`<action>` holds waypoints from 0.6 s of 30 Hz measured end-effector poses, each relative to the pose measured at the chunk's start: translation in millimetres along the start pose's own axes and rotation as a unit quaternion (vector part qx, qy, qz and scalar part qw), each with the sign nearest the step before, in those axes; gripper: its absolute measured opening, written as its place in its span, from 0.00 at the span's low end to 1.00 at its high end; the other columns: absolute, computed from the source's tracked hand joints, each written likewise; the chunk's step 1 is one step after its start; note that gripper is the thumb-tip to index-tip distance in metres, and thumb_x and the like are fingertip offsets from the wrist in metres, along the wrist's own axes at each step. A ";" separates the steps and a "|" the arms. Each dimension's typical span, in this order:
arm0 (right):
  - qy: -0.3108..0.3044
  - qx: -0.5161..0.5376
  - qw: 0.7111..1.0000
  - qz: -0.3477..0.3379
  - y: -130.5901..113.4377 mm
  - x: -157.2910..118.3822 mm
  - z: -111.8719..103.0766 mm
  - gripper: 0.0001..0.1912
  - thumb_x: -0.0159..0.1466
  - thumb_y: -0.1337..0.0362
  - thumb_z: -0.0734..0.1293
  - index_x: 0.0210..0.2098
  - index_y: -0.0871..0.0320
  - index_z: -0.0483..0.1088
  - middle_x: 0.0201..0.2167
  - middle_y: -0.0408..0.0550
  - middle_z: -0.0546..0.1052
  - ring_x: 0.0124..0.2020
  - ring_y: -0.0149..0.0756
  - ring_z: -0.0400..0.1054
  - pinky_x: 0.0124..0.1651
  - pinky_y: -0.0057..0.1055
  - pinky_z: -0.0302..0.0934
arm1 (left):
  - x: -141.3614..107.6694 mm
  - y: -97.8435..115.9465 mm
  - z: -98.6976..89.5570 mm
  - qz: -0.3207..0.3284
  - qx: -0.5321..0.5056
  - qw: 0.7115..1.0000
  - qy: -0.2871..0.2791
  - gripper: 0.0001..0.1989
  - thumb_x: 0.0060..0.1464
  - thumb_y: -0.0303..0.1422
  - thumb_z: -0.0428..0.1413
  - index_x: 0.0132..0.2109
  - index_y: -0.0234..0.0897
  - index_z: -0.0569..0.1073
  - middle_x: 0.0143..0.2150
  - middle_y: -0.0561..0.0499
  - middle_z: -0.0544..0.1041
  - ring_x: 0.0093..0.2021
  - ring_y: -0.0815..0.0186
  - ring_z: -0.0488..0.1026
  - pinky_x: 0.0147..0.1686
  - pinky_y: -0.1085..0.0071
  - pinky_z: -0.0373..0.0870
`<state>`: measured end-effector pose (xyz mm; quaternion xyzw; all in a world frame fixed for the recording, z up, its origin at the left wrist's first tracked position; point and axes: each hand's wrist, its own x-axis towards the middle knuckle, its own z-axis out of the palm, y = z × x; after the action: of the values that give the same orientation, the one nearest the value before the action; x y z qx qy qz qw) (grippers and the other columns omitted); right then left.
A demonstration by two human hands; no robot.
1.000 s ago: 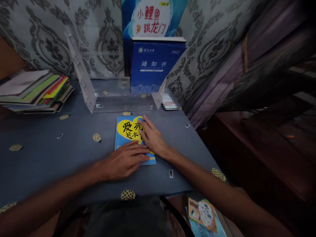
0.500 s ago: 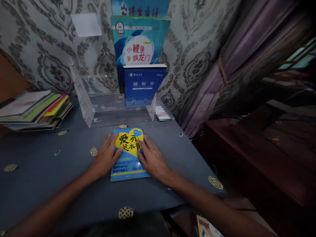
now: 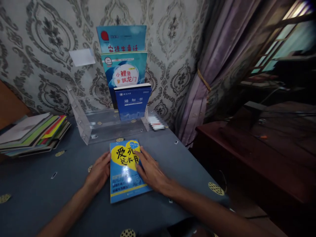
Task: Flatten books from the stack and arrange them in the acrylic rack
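A blue book [image 3: 123, 179] with a yellow heart and black Chinese lettering lies face up at the table's near middle. My left hand [image 3: 98, 172] is at its left edge, fingers extended along the side; the thumb is not plainly visible. Across the book's right edge, my right hand [image 3: 151, 171] has its fingertips over the cover and holds that side. Just behind the book stands a clear acrylic rack [image 3: 82, 126]. It carries a dark blue booklet [image 3: 133, 103] marked 2022, a teal book [image 3: 125, 62] and a taller blue book [image 3: 125, 36].
A stack of books and papers [image 3: 32, 133] sits at the left on the grey tablecloth [image 3: 79, 168]. A white card [image 3: 82, 57] is at the rack's upper left. To the right are a purple curtain [image 3: 197, 98] and a dark red cabinet [image 3: 232, 151].
My left hand's fingers and thumb have drawn back from the cover to the book's left edge. My right hand stays at the right side. The camera view has tilted upward.
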<state>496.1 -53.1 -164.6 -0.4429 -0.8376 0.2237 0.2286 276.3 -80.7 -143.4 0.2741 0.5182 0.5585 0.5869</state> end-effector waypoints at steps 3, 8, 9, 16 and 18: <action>-0.002 0.024 1.000 -0.004 2.8 -1.2 -0.4 0.29 0.71 0.60 0.58 0.69 0.57 0.57 0.72 0.60 0.56 0.73 0.49 0.50 0.69 0.51 0.56 | -1.0 1.6 4.9 -0.026 -0.018 0.999 -0.003 0.24 0.52 0.32 0.65 0.55 0.34 0.70 0.48 0.39 0.81 0.50 0.48 0.80 0.42 0.59 0.83; 0.032 0.121 0.992 -0.021 10.6 6.4 -2.7 0.32 0.70 0.55 0.60 0.70 0.58 0.53 0.70 0.60 0.60 0.71 0.48 0.55 0.70 0.52 0.55 | 11.7 14.9 1.5 -0.031 0.013 0.999 0.020 0.19 0.51 0.28 0.62 0.51 0.33 0.73 0.43 0.40 0.83 0.43 0.52 0.82 0.38 0.61 0.82; 0.043 0.147 0.988 -0.022 12.4 9.2 -3.6 0.32 0.70 0.55 0.60 0.70 0.58 0.53 0.69 0.61 0.63 0.69 0.48 0.59 0.69 0.52 0.57 | 16.8 20.6 -0.2 -0.041 0.039 0.998 0.013 0.18 0.52 0.28 0.62 0.50 0.32 0.74 0.41 0.40 0.83 0.41 0.52 0.82 0.38 0.61 0.82; 0.063 0.273 0.960 0.001 27.0 22.9 -9.4 0.22 0.71 0.59 0.58 0.63 0.56 0.61 0.56 0.59 0.76 0.55 0.43 0.73 0.57 0.48 0.68 | 44.2 64.7 -4.2 0.129 0.550 0.825 -0.017 0.14 0.56 0.38 0.56 0.45 0.34 0.78 0.42 0.41 0.79 0.46 0.49 0.77 0.47 0.53 0.75; 0.052 0.295 0.954 0.007 31.2 24.9 -9.3 0.20 0.72 0.60 0.57 0.62 0.56 0.62 0.52 0.57 0.78 0.51 0.42 0.76 0.52 0.46 0.71 | 34.9 61.2 3.0 0.246 0.676 0.694 -0.020 0.16 0.61 0.38 0.51 0.49 0.35 0.77 0.49 0.40 0.76 0.51 0.48 0.74 0.51 0.50 0.71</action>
<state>509.0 -14.7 -170.6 -0.3726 -0.7181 0.4391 0.3907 250.6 -33.2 -97.9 0.7256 0.6584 0.1760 0.0951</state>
